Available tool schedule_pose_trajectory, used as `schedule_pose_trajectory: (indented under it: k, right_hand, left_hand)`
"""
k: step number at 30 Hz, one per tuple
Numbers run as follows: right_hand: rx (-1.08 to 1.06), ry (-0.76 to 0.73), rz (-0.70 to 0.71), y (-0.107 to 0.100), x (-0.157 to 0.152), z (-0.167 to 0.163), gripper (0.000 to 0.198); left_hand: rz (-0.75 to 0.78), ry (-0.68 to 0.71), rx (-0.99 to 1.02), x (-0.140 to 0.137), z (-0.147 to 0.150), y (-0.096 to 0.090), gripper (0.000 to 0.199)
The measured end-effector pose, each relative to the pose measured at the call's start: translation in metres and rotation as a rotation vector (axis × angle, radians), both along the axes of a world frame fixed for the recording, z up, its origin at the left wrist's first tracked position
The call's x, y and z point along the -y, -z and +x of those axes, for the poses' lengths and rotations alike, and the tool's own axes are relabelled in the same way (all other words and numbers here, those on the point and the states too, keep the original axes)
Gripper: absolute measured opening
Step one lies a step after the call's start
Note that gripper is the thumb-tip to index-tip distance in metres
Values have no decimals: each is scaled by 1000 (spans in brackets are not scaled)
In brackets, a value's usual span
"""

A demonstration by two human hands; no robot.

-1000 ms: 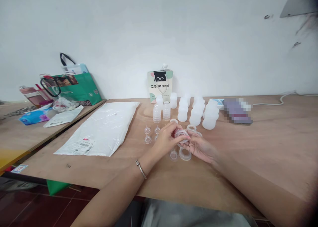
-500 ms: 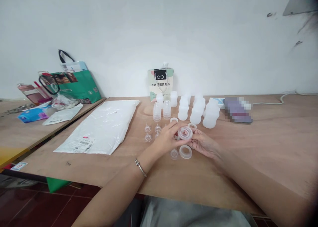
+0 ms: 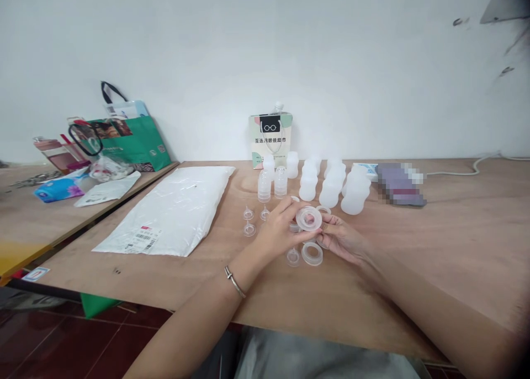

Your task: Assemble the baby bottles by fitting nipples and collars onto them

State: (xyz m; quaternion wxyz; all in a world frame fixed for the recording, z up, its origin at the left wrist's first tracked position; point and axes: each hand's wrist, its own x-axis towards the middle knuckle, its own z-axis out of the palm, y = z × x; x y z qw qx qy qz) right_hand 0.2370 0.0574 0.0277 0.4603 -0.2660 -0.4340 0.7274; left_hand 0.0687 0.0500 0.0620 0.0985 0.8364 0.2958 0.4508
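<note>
My left hand [image 3: 278, 224] and my right hand [image 3: 340, 238] are closed on opposite sides of a translucent baby bottle collar ring [image 3: 307, 226]. The ring is held above the table with its round face towards me, and inner circles show in its middle. Whether a nipple sits inside it I cannot tell. Just below the hands lie another collar ring [image 3: 312, 261] and a clear nipple [image 3: 293, 256]. Several more nipples [image 3: 249, 229] stand left of my left hand, partly hidden by it. Further rings [image 3: 324, 209] show behind the hands.
Behind the hands stand several frosted white bottles [image 3: 355, 198] and two clear domed covers [image 3: 264, 187]. A paper bag [image 3: 271, 133] leans on the wall. At left lies a white mailing bag [image 3: 165, 210]; a purple, partly blurred object [image 3: 399, 183] lies at right with a cable [image 3: 464, 172].
Between my two hands the collar ring has tilted slightly, and its face shows a little differently. The whole view has shifted a little; the things on the table stay in place.
</note>
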Motion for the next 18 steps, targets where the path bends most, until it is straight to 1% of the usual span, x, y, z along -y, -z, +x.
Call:
schedule_pose_trajectory:
  k: [4,7,10,13,18]
  right_hand:
    - [57,21,2,1,0,0,16]
    - [73,8,4,0,1,0,16]
    - [76,-4,0,1,1,-1,17]
    - [52,19,1,2,2,-2,21]
    - [54,54,-1,3,3,-2,26]
  left_hand:
    - [24,1,-34,4,4,3,38]
    - [22,-2,-47,6,6,5,38]
    - [20,-4,-50,7,6,5,35]
    - [19,-45,-45,7,5,4,28]
    - [72,-98,-16,8,6,3,24]
